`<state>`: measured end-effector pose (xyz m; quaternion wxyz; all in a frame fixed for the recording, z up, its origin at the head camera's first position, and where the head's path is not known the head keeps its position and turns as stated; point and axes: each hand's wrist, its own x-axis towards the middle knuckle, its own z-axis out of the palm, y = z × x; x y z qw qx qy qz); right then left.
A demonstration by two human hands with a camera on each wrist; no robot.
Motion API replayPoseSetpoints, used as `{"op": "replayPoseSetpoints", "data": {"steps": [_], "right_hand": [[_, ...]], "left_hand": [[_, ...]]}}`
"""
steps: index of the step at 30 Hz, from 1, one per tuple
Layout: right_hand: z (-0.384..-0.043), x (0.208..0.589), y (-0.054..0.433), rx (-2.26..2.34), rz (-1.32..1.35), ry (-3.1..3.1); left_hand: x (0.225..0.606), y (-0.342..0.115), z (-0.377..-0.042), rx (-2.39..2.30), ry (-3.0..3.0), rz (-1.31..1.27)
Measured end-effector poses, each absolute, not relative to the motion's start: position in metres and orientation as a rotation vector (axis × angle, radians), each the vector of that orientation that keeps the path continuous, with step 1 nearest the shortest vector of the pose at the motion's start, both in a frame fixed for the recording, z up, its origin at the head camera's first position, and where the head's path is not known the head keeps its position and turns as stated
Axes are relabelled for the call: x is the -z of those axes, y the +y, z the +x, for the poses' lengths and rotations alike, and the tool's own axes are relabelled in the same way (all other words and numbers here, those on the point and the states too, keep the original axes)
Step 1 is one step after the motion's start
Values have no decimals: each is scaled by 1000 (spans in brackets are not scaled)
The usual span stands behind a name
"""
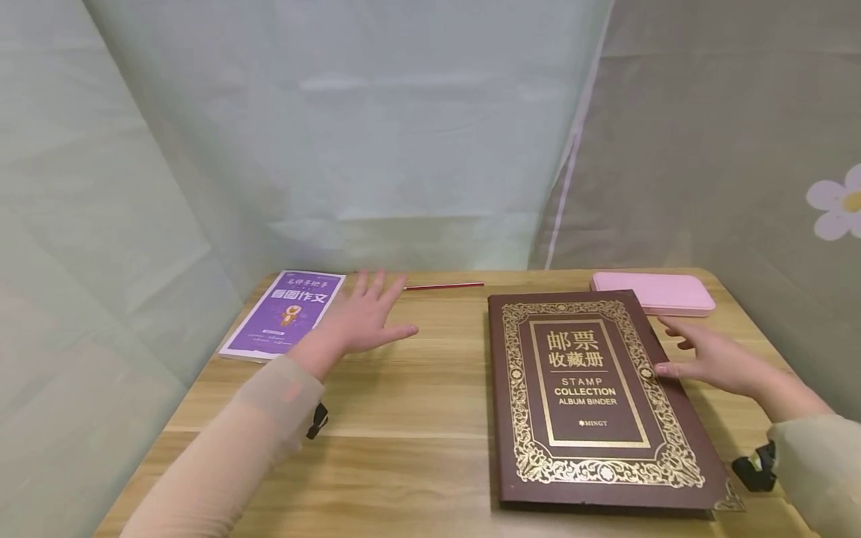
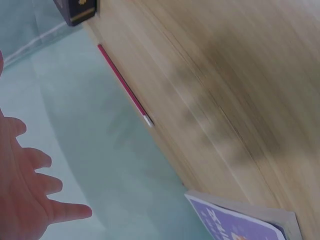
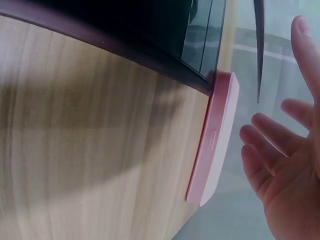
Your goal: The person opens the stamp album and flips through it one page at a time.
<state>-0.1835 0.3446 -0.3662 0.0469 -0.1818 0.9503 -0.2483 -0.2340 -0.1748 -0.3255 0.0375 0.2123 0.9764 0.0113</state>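
A dark maroon stamp album (image 1: 585, 418) with gold lettering lies on the right half of the wooden table. My right hand (image 1: 723, 359) hovers at its right edge, fingers loosely spread, thumb overlapping the cover's border in the head view. In the right wrist view a gap shows between the cover edge (image 3: 259, 50) and the dark pages, and this right hand (image 3: 290, 155) has nothing in its grasp. My left hand (image 1: 363, 314) is held over the table with fingers spread, between a purple book (image 1: 296, 314) and a red pencil (image 1: 444, 286), holding nothing.
A pink case (image 1: 673, 294) lies behind the album at the back right, close to its far corner. The pencil lies along the table's back edge. Fabric walls (image 1: 430, 149) enclose the wooden table (image 1: 390, 463) at the back and sides.
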Motion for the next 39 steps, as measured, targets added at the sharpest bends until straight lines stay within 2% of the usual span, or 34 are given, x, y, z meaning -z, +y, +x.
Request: {"op": "replayPoseSetpoints", "data": {"steps": [39], "right_hand": [[-168,387,344,990,-473,2787]], "left_hand": [[357,-84,-225,-29,2901,869]]}}
